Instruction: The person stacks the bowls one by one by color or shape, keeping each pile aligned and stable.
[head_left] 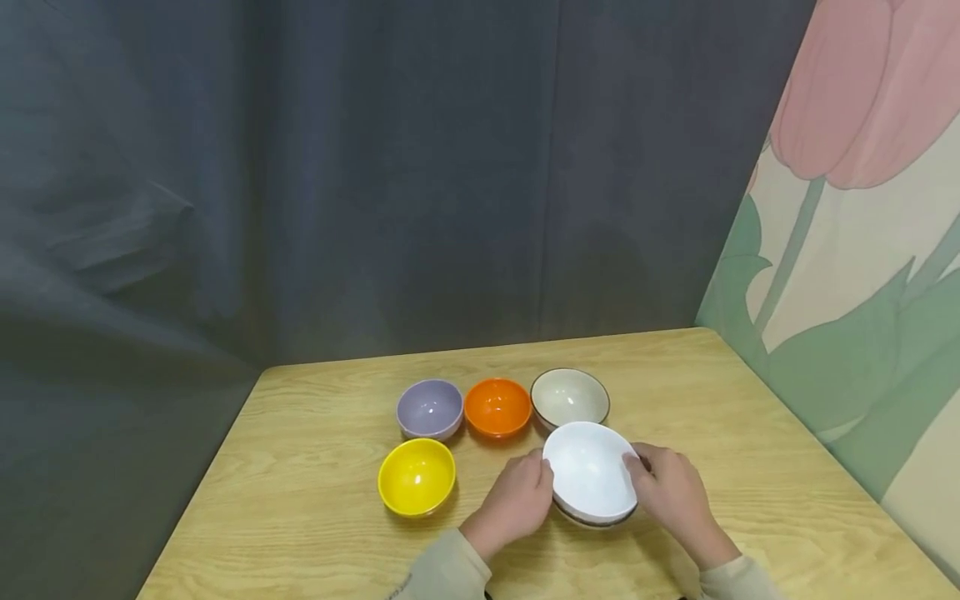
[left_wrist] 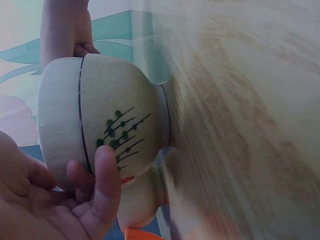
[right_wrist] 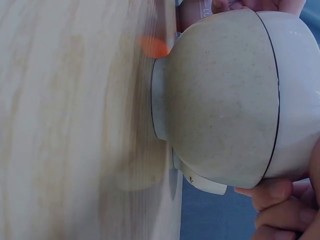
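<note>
A white bowl (head_left: 588,467) sits nested in a beige bowl (left_wrist: 120,85) with a dark rim line and a green leafy pattern on its side. From the left, my left hand (head_left: 521,498) grips the white bowl at the rim, its fingers reaching down onto the beige bowl in the left wrist view. Opposite it, my right hand (head_left: 673,490) holds the rim with the thumb over the inner edge and the fingers outside. The foot of the beige bowl is close over the wooden table (head_left: 315,517).
Behind the stack stands another beige bowl (head_left: 570,398) with a dark rim. To its left are an orange bowl (head_left: 498,407) and a purple bowl (head_left: 430,408), with a yellow bowl (head_left: 417,478) in front of them. A dark curtain (head_left: 420,183) hangs behind the table.
</note>
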